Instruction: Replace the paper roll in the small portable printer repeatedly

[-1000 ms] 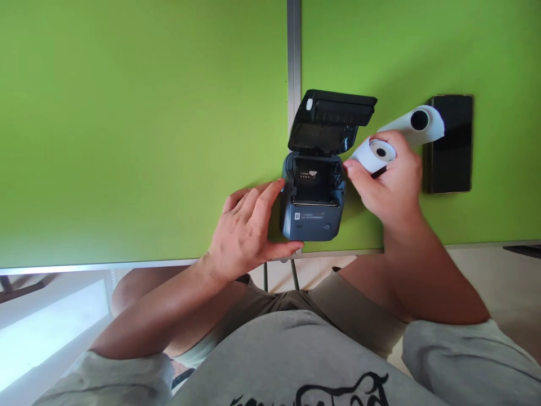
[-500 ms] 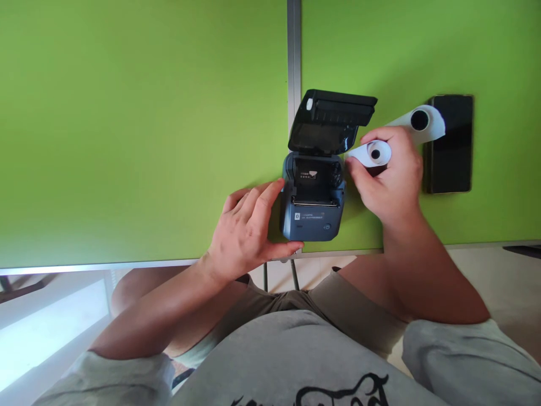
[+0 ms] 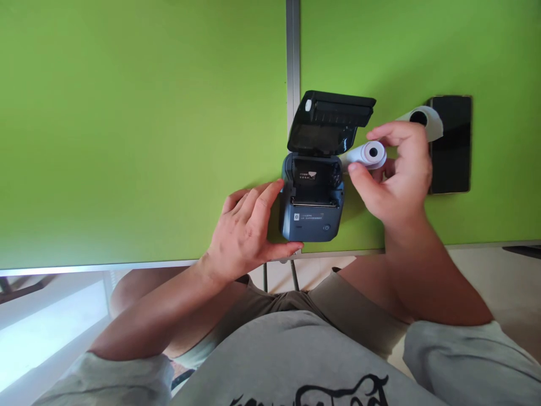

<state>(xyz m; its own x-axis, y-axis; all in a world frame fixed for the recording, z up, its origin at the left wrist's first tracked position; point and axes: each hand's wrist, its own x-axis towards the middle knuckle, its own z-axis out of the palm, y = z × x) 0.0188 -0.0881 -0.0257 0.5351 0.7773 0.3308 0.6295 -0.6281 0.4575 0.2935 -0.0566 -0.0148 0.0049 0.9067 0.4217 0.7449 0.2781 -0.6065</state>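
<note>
A dark blue-grey label printer (image 3: 313,223) sits near the table's front edge, its black lid (image 3: 323,127) swung up and back. The bay (image 3: 310,177) inside shows bare dark walls and a small printed label. My left hand (image 3: 249,231) grips the printer's left side, the thumb at its front corner and the fingers along the side. Just right of the printer, my right hand (image 3: 397,175) has a small white paper roll (image 3: 367,155) between thumb and fingers, its cored end facing up. Some of its fingers are hidden behind the roll.
Beyond my right hand stands a second white paper roll (image 3: 431,121) with a dark core, its loose edge overlapping a black smartphone (image 3: 451,152). A metal strip (image 3: 293,67) divides the green tabletop (image 3: 147,124).
My right hand has shifted slightly right and its fingers have spread around the small roll. The roll has turned, and its paper looks wound tighter at the end. The left hand and printer stay put.
</note>
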